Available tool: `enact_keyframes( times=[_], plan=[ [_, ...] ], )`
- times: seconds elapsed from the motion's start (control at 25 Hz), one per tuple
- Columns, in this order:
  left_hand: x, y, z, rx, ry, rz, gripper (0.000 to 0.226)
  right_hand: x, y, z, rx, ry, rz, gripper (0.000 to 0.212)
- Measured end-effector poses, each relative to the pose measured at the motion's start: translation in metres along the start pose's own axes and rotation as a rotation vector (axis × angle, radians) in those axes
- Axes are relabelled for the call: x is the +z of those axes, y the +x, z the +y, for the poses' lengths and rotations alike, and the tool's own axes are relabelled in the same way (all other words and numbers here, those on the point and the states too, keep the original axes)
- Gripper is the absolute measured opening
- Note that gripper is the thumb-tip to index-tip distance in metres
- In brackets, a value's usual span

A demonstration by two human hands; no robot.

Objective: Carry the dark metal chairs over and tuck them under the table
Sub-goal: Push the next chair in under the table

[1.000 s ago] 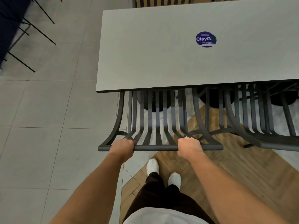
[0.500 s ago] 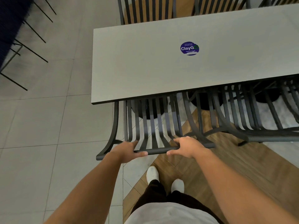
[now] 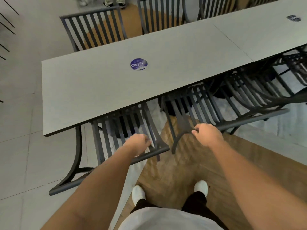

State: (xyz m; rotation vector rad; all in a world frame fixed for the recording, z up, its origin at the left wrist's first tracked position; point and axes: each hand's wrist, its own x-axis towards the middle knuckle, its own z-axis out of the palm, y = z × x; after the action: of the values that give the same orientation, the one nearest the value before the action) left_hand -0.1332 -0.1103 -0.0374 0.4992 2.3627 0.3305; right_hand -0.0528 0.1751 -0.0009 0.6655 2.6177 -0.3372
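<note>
The grey table (image 3: 93,90) with a blue round sticker (image 3: 138,64) stands in front of me. A dark metal slatted chair (image 3: 78,146) is pushed under its near left end, top rail toward me. My left hand (image 3: 138,144) hovers with curled fingers over the right end of that backrest; blur hides whether it touches a slat. A second dark chair (image 3: 249,121) is tucked in to the right. My right hand (image 3: 207,135) curls round the left end of its top rail.
More dark chairs (image 3: 93,29) stand along the table's far side. A second table (image 3: 265,32) adjoins on the right, with another chair (image 3: 292,68) beneath it. Someone's feet (image 3: 114,1) show at the top. My white shoes (image 3: 138,193) stand on wood flooring.
Both hands left the first chair's top rail and shifted right; the right hand now sits on the neighbouring chair. My view has swung up and to the right.
</note>
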Motion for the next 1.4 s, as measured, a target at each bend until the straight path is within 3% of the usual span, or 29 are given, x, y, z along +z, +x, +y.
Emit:
enact_keyframes(
  times=[0.28, 0.52, 0.72, 1.0, 1.2, 1.4],
  plan=[
    [0.042, 0.031, 0.141, -0.081, -0.186, 0.139, 0.043, -0.031, 0.026, 0.155, -0.023, -0.006, 0.05, 0.04],
    [0.065, 0.059, 0.231, -0.011, -0.105, 0.17, 0.043, -0.058, 0.059, 0.25, -0.056, -0.044, 0.005, 0.047],
    [0.066, 0.092, 0.278, 0.091, 0.044, 0.133, 0.045, -0.063, 0.088, 0.283, -0.032, -0.053, -0.03, 0.052],
    [0.071, 0.144, 0.303, 0.142, 0.178, -0.107, 0.054, -0.065, 0.127, 0.302, -0.065, -0.097, -0.076, 0.053],
    [0.093, 0.154, 0.306, 0.019, 0.215, -0.11, 0.057, -0.06, 0.153, 0.316, -0.117, -0.148, -0.147, 0.047],
    [0.108, 0.162, 0.322, -0.195, 0.268, 0.026, 0.029, -0.058, 0.187, 0.334, -0.281, -0.316, -0.247, 0.032]
  ],
)
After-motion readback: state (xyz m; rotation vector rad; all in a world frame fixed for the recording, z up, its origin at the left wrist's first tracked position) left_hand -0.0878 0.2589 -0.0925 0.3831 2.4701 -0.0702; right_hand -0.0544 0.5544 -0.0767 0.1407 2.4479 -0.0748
